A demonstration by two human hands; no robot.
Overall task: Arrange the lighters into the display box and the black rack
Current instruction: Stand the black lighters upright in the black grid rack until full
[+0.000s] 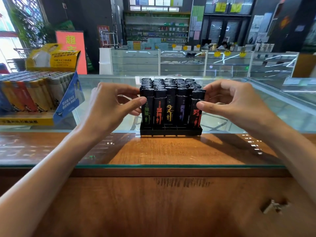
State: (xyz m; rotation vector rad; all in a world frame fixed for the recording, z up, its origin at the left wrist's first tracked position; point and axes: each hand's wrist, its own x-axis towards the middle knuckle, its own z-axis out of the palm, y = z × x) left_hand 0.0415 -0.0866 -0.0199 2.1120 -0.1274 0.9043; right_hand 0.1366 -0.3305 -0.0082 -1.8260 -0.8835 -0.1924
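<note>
Stretching open before the black rack, the glass counter gives room. Lighters stand upright in the rack, caps up; left hand pinches its front-left one, right hand its front-right. Display box sits left of the rack.

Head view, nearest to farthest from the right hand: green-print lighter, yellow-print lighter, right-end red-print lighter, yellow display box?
1. right-end red-print lighter, pinched by the right hand.
2. yellow-print lighter, middle of the front row.
3. green-print lighter, left end, at the left hand.
4. yellow display box, far left.
</note>
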